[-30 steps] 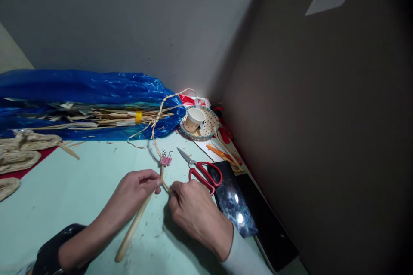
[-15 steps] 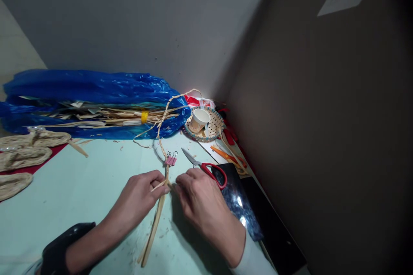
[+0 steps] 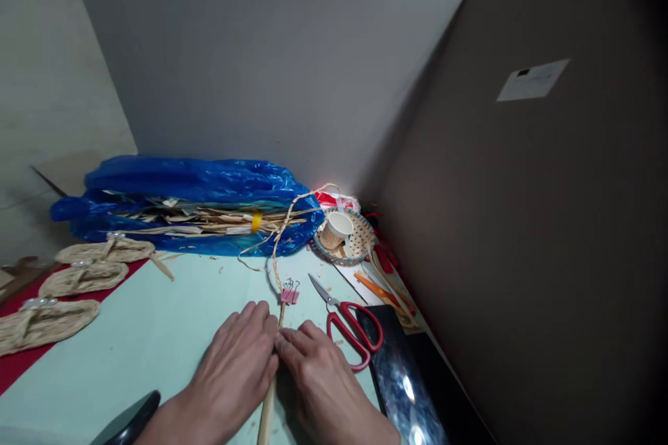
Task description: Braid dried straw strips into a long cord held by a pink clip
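A thin braid of dried plant fibre (image 3: 282, 228) runs from the back of the table down to my hands. A pink binder clip (image 3: 290, 295) grips it just ahead of my fingers. My left hand (image 3: 241, 351) is closed on the braid's near end from the left, its fingertips hidden. From the right, my right hand (image 3: 316, 361) pinches the same spot, thumb and fingers pressed together. Loose fibre strands (image 3: 267, 414) trail from under my hands toward me. Red-handled scissors (image 3: 347, 323) lie open just right of my right hand.
A blue plastic bag (image 3: 209, 174) of dried strips lies along the back wall. Beside it, a woven basket (image 3: 360, 240) holds a paper cup (image 3: 338, 226). Woven sandals (image 3: 83, 279) are at left. A dark glossy slab (image 3: 404, 379) and orange scissors (image 3: 376, 288) lie at right.
My hands have come together over the braid, covering where the strands were spread apart. My view has tilted up and shifted, so everything on the table appears lower and further right.
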`<action>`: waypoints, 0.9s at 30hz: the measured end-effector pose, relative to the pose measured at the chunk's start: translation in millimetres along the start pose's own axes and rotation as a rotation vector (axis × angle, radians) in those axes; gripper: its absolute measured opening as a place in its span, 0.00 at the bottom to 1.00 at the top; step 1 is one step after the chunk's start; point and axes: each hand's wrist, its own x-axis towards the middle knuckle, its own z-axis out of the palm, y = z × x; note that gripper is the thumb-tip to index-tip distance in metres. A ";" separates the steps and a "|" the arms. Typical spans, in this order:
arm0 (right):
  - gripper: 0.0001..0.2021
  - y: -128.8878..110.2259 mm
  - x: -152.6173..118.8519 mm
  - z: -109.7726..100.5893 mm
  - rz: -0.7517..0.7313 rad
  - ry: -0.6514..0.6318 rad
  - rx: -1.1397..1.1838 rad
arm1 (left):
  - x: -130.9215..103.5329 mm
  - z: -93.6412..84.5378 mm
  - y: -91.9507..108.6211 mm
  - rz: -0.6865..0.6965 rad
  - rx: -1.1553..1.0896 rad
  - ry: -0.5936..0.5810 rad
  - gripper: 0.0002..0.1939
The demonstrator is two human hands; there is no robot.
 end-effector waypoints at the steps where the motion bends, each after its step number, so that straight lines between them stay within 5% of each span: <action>1: 0.14 0.6 1.3 4.3 -0.033 -0.004 -0.049 | -1.3 -3.1 1.2 -0.012 0.020 -0.033 0.28; 8: 0.07 10.5 7.4 62.0 -0.116 0.178 -0.224 | -1.5 -8.9 -8.7 0.138 -0.136 -0.106 0.33; 14: 0.07 3.0 13.5 88.0 0.191 0.189 -0.204 | 0.5 21.7 -37.3 0.324 -0.370 0.120 0.31; 17: 0.07 7.1 14.4 71.9 0.042 0.137 -0.234 | 2.6 34.2 -47.7 0.372 -0.473 0.141 0.36; 21: 0.04 18.0 16.3 29.5 -0.231 0.028 -0.316 | 3.9 32.8 -52.5 0.350 -0.550 0.103 0.28; 27: 0.02 19.5 15.0 -29.6 -0.232 -0.017 -0.352 | 4.5 -32.3 -56.9 0.326 -0.472 0.146 0.21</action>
